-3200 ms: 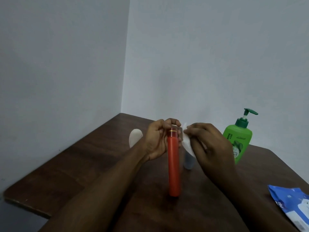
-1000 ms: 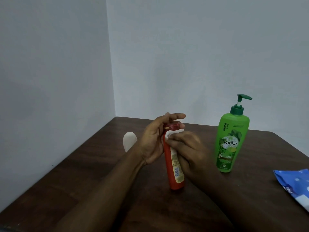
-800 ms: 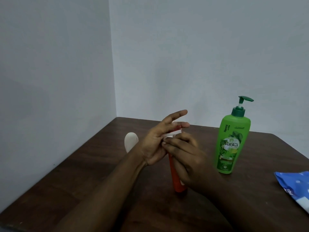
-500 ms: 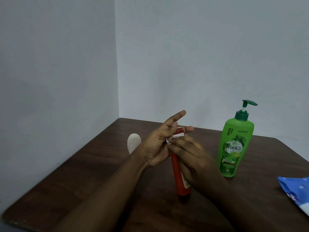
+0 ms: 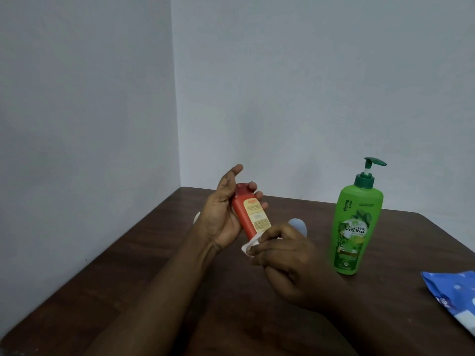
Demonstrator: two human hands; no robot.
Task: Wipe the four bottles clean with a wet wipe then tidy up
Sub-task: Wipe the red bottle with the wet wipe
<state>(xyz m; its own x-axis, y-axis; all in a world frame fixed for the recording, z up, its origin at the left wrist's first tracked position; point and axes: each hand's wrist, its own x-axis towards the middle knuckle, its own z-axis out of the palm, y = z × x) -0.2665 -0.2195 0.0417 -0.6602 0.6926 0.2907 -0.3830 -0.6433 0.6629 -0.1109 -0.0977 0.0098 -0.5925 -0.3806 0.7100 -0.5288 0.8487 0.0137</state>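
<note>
Right edge: blue plastic wipe packet (image 5: 455, 296), cut off.
Hidden: pale rounded bottle (image 5: 299, 226) behind right hand (image 5: 288, 260).
Left hand (image 5: 221, 214): grips tilted red-orange plastic bottle (image 5: 250, 214).
Right hand: pinches white wet wipe (image 5: 248, 246).

The desk (image 5: 133, 265) is dark wood with a dull sheen. The green pump bottle (image 5: 356, 227) and red bottle (image 5: 246, 217) look like smooth plastic; the blue packet (image 5: 452, 294) seems to be glossy film.

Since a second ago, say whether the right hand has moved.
Yes: right hand slid down, from the green bottle's shoulder level to near its base.
</note>
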